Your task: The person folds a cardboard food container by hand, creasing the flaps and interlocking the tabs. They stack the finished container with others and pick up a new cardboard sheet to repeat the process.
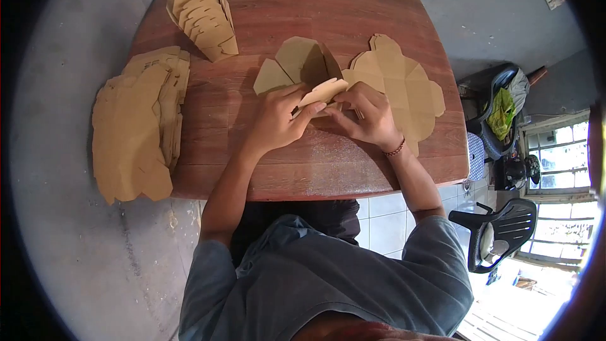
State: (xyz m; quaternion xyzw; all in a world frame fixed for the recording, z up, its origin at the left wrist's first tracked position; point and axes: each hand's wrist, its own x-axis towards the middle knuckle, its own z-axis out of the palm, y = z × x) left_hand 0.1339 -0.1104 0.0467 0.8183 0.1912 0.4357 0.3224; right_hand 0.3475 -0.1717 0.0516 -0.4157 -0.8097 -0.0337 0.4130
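A partly folded brown cardboard box (301,62) stands open near the middle of the wooden table, its flaps spread upward. My left hand (283,119) grips the near side of it, thumb and fingers closed on a folded flap. At the right end of that same flap, my right hand (367,113) pinches the cardboard, with a beaded bracelet on the wrist. Flat, creased cardboard blanks (404,88) lie just right of my right hand. The fingers partly hide the box's near edge.
On the left, a stack of flat cardboard pieces (129,132) overhangs the table (265,177). Nested folded boxes (205,16) stand at the back left. Beyond the right edge are a dark chair (514,230) and another chair holding a green bag (502,113).
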